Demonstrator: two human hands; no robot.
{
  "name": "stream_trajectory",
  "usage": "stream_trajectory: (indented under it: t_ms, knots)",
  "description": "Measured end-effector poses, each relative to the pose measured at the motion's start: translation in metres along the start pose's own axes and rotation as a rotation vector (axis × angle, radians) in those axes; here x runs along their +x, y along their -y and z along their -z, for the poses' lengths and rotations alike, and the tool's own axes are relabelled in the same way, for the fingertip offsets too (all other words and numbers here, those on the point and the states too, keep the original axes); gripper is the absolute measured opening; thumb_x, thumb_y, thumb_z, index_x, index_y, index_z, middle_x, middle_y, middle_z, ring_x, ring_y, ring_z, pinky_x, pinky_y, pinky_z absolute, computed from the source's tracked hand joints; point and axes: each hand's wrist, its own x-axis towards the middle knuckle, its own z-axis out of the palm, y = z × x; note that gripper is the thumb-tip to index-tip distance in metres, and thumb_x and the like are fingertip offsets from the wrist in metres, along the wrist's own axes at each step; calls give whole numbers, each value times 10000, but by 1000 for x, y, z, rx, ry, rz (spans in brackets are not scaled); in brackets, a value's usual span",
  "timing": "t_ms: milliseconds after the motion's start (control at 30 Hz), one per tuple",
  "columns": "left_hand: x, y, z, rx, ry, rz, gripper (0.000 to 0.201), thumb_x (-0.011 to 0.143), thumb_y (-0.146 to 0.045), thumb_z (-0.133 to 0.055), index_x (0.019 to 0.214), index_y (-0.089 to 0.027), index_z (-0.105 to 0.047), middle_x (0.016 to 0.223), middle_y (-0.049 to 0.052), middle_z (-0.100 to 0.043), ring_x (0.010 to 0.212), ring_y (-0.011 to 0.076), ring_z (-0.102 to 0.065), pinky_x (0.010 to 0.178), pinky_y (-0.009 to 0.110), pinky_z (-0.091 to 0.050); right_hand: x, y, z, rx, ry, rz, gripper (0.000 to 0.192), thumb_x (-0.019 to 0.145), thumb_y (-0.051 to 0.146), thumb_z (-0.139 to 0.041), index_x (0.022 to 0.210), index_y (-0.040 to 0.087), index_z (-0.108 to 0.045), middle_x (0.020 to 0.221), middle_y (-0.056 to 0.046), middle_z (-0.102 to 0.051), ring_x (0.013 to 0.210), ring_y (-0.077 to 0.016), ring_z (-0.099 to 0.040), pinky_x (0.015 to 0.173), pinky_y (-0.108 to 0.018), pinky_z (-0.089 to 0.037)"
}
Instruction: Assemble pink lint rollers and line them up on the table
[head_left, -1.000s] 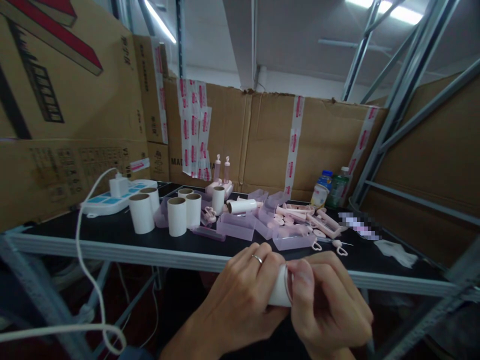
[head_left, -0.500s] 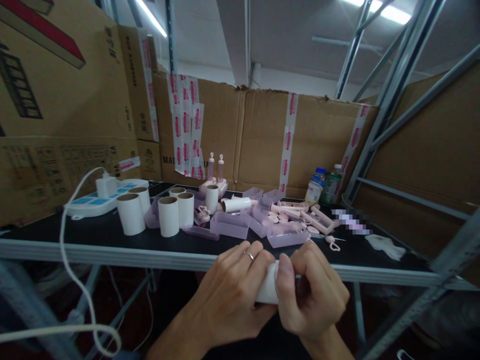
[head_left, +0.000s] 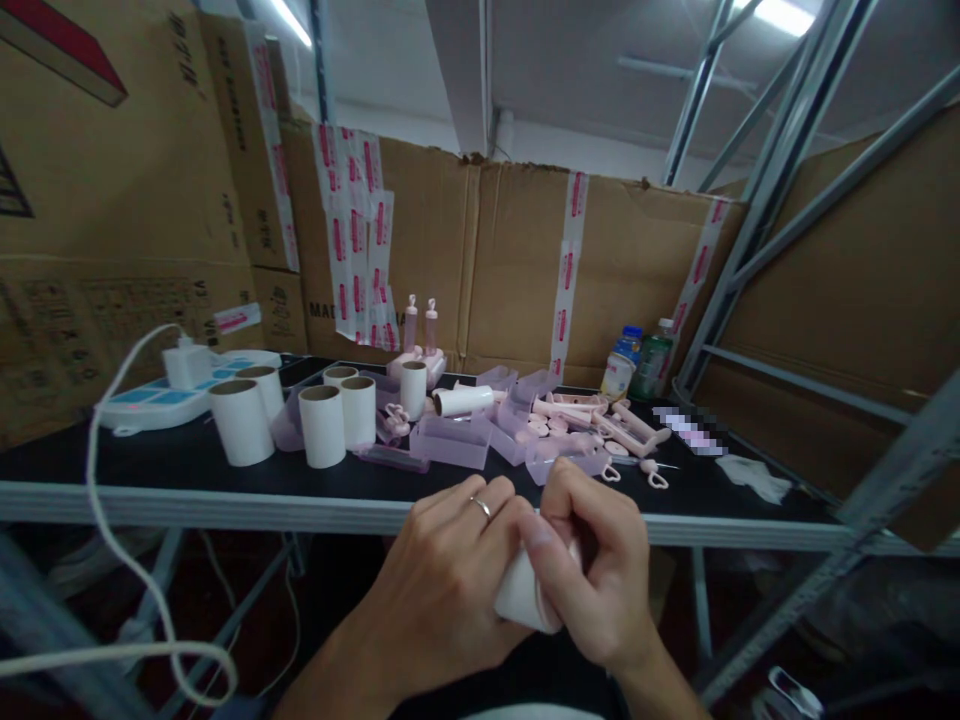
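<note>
Both my hands are closed around a white paper roll [head_left: 525, 592] just in front of the table edge. My left hand [head_left: 450, 570], with a ring on one finger, wraps the roll from the left. From the right, my right hand [head_left: 600, 570] grips its other end, the thumb pressed along the side. Much of the roll is hidden by my fingers. Beyond my hands lie translucent purple box-like parts [head_left: 450, 442] and a heap of pink plastic parts [head_left: 566, 412]. Further left, several white rolls with brown cores stand upright, the nearest white roll [head_left: 322, 430] among them.
A power strip [head_left: 154, 405] with a white plug [head_left: 187, 365] sits at the left, its white cable [head_left: 97, 500] looping down in front. Two bottles [head_left: 652, 362] stand at the back right, near a crumpled white tissue [head_left: 754, 478]. Cardboard walls [head_left: 517, 260] enclose the black tabletop [head_left: 262, 490].
My right hand has turned and shifted slightly left on the roll, and the roll now tilts more downward. The whole view has shifted a little.
</note>
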Motion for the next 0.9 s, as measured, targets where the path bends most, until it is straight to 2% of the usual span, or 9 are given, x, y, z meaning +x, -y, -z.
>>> stream_trajectory:
  t_ms: [133,267,433,500,600,700,767,833,900]
  knots:
    - [1,1,2,-100,-39,-5,104,903,-174,-581,902,-222,-490,755,25,-580,640,181,-536,547,314,-385,1,9,1,135,36,-167,360,860,205,-641,643,220,-355,572,82,-362,507,-75,-341,477,-235,-256]
    - [-4,11,-1,-238,-23,-39,120,878,-161,-612,936,-213,-520,722,13,-574,616,176,-542,540,309,-376,3,12,4,193,127,-300,392,910,269,-629,619,217,-371,551,83,-341,502,-75,-330,466,-236,-249]
    - [-11,19,5,-397,-41,73,246,861,-331,-766,928,-241,-548,701,-31,-634,552,144,-588,546,293,-413,5,4,12,205,204,-399,468,987,327,-564,588,214,-349,563,73,-269,523,-85,-280,488,-276,-201]
    - [-12,20,6,-458,-37,191,318,833,-434,-828,924,-246,-588,725,-24,-666,570,152,-617,551,289,-438,7,0,15,184,177,-389,493,1011,333,-535,577,213,-334,576,66,-260,533,-88,-277,503,-287,-193]
    - [-9,20,-1,-758,-117,406,421,759,-543,-877,917,-238,-633,747,-3,-687,612,185,-650,564,296,-499,9,-2,21,31,148,-341,502,1017,349,-543,571,206,-364,552,65,-294,519,-88,-316,516,-293,-203]
    - [-1,21,-15,-1073,-363,705,453,767,-596,-844,882,-224,-612,673,-26,-641,538,171,-612,519,287,-501,15,-10,36,-191,74,-262,488,1023,334,-530,571,203,-400,530,63,-342,498,-89,-351,518,-293,-216]
    - [5,26,-21,-1181,-526,940,488,775,-628,-818,854,-211,-577,636,-40,-604,492,147,-577,489,266,-492,18,-22,54,-369,-62,-211,479,1018,321,-531,576,212,-386,530,64,-339,492,-94,-352,518,-291,-224]
    - [8,35,-21,-1261,-640,1163,472,813,-608,-793,842,-204,-551,629,-45,-587,496,126,-568,502,248,-516,20,-38,76,-569,-208,-170,474,1002,316,-551,581,223,-354,530,68,-309,489,-99,-330,525,-296,-227]
    - [8,45,-18,-1320,-723,1340,380,886,-529,-746,860,-208,-545,638,-49,-588,522,115,-576,537,238,-553,16,-57,99,-757,-264,-140,480,987,320,-565,586,230,-316,528,71,-287,487,-105,-307,538,-305,-226]
